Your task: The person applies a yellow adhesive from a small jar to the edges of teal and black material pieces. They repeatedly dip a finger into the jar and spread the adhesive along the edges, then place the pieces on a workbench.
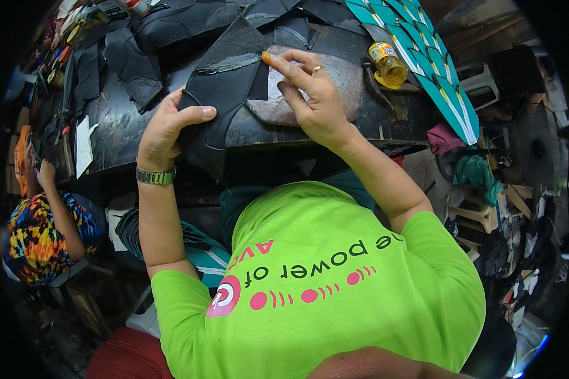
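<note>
A black shoe-upper piece (218, 95) of leather or fabric hangs over the near edge of the table, and a shiny wet-looking band runs across its upper part. My left hand (162, 126) grips its left side, thumb on top and fingers underneath. At its upper right edge, the index fingertip of my right hand (316, 101) touches or nearly touches the piece. That fingertip has an amber, glue-like coating; the thumb stands apart from it. Partly under the piece lies a flat, worn grey slab (335, 88). To the right stands a jar of amber stuff (392, 71).
More black upper pieces (129, 60) lie across the dark table (117, 136). Teal strap-like pieces (423, 54) fill a board on the right. A white scrap (84, 145) is at left. A person in a colourful shirt (44, 234) works at far left.
</note>
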